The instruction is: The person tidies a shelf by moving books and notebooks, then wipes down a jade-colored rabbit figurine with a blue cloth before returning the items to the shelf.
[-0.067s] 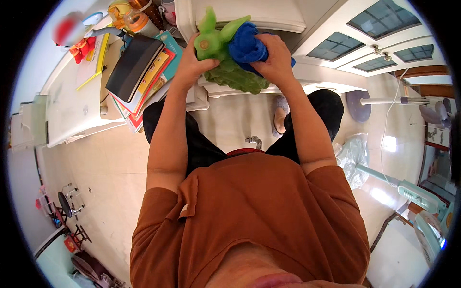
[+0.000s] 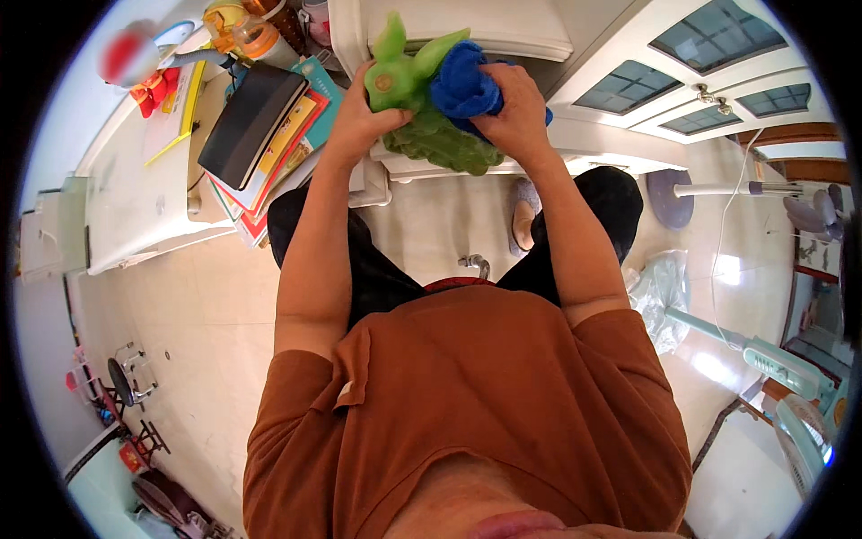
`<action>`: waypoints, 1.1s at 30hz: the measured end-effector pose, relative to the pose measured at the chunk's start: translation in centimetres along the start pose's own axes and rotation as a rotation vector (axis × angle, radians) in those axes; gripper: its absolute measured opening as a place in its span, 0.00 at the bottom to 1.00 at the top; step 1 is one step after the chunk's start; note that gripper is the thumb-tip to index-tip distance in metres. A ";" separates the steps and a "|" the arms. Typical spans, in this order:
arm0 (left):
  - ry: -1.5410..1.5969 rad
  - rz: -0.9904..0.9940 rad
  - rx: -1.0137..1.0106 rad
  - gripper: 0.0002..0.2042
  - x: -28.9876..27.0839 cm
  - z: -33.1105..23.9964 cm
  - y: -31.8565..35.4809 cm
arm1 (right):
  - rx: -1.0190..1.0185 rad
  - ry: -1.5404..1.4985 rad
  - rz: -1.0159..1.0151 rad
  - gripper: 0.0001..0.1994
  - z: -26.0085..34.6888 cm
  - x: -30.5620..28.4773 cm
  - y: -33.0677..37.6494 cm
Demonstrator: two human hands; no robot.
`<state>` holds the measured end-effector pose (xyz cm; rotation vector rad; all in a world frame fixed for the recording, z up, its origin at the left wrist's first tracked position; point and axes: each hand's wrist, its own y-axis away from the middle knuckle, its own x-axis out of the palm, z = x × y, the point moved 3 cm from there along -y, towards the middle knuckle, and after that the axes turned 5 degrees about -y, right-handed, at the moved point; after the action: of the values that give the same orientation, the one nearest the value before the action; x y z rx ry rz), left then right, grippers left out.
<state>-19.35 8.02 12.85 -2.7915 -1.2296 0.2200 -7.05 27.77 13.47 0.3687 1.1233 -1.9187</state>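
Note:
My left hand point(image 2: 361, 115) grips a green plush toy point(image 2: 422, 108) with long ears and a nubbly body, held up in front of me over a white table edge point(image 2: 467, 27). My right hand point(image 2: 512, 103) presses a bunched blue cloth point(image 2: 462, 85) against the toy's upper right side. Both forearms reach up from my brown shirt. The toy's right half is partly hidden by the cloth and my fingers.
A white side table point(image 2: 135, 207) at the left carries a stack of books with a black notebook point(image 2: 247, 121), an orange bottle point(image 2: 260, 40) and red items. A fan point(image 2: 772, 368) and a plastic bag point(image 2: 660, 296) stand on the tiled floor at the right.

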 end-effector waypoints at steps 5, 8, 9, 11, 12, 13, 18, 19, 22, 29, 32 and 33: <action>-0.017 -0.007 -0.012 0.40 -0.3 1.2 -0.2 | 0.122 0.129 -0.094 0.24 -0.1 0.5 -1.0; -0.047 -0.001 0.035 0.40 -0.6 1.4 -0.3 | 0.267 0.179 -0.080 0.25 -0.6 -0.4 -1.4; -0.064 -0.001 0.052 0.40 -0.6 1.6 -0.3 | 0.332 0.212 -0.059 0.26 -0.9 -1.0 -1.5; -0.021 0.012 0.070 0.40 -0.3 1.6 -0.3 | 0.344 0.312 -0.083 0.26 -1.1 -2.2 -1.5; -0.003 0.017 0.080 0.40 -0.3 1.5 -0.4 | 0.361 0.337 -0.101 0.26 -1.3 -2.9 -1.5; -0.021 0.003 0.094 0.41 -0.4 1.8 -0.5 | 0.378 0.361 -0.119 0.25 -1.7 -3.9 -1.4; -0.063 0.025 0.106 0.39 -0.5 2.5 -0.8 | 0.393 -0.048 -0.421 0.28 -0.4 -7.2 -0.5; -0.062 0.023 0.103 0.38 -0.4 2.4 -0.7 | 0.374 -0.076 -0.380 0.30 -0.5 -6.4 -0.6; -0.076 0.023 0.108 0.38 -0.5 2.2 -0.5 | 0.342 0.108 -0.002 0.33 1.9 -2.1 -1.2; 0.004 0.007 0.127 0.36 -0.2 2.2 -0.3 | 0.444 -0.083 0.185 0.28 -2.0 0.8 -2.3; 0.011 0.008 0.119 0.37 -0.3 2.4 -0.5 | 0.472 0.072 0.132 0.29 -1.8 1.0 -2.8; 0.004 0.011 0.121 0.37 -0.3 2.3 -0.6 | 0.489 0.141 0.087 0.29 -1.2 1.2 -2.9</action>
<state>-20.37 8.20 10.67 -2.6949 -1.1599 0.2788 -10.27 28.77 13.75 0.8162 0.6970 -2.1010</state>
